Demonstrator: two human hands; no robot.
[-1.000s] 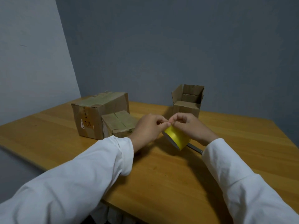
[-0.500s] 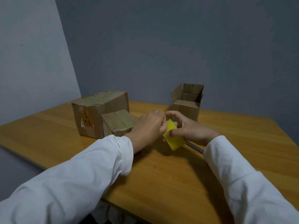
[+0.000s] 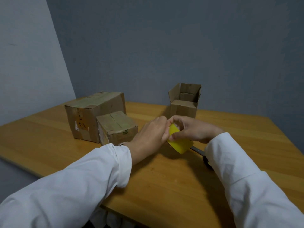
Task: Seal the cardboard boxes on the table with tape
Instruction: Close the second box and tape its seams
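Note:
A yellow roll of tape (image 3: 180, 144) is held just above the wooden table (image 3: 164, 186) between both hands. My left hand (image 3: 150, 134) grips its left side with curled fingers. My right hand (image 3: 192, 130) curls over its top and pinches its near face with the thumb. Three cardboard boxes stand behind. A large closed box (image 3: 92, 112) with old tape is at the left. In front of it sits a small closed box (image 3: 116, 127). A small box (image 3: 185, 100) with its flaps standing up is behind my hands.
A dark metal tool (image 3: 199, 152), partly hidden under my right sleeve, lies on the table right of the roll. Grey walls stand behind and to the left. The table's near edge runs under my forearms.
The roll has turned in my hands and shifted slightly right. My right hand moved from pinching at the roll's top to curling over it, thumb on the near face.

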